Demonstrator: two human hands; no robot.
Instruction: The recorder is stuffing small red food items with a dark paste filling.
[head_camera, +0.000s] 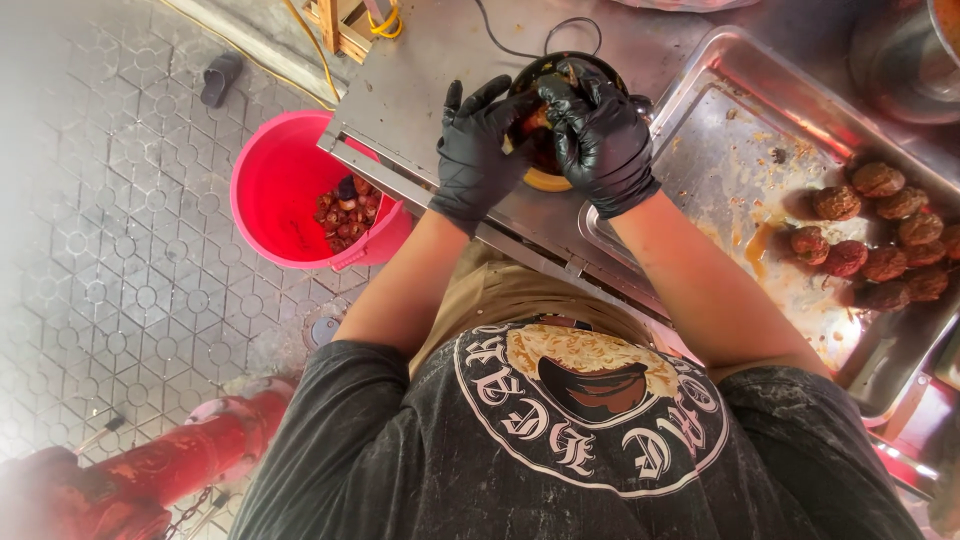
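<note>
Both my hands wear black gloves and meet over a small dark round bowl-like device (552, 70) with a yellow base on the steel counter (430, 70). My left hand (478, 150) cups its left side, fingers spread. My right hand (597, 130) presses down from above on a brownish fruit piece (535, 122) held between the hands; most of it is hidden by the gloves. A black cable (520, 50) runs from the device toward the back.
A steel tray (720, 170) to my right holds several round brown fruits (880, 245) and juice stains. A pink bucket (270, 190) with brown peels stands on the tiled ground at left. A red hydrant-like post (170, 465) is at lower left, and a metal pot (900, 55) at top right.
</note>
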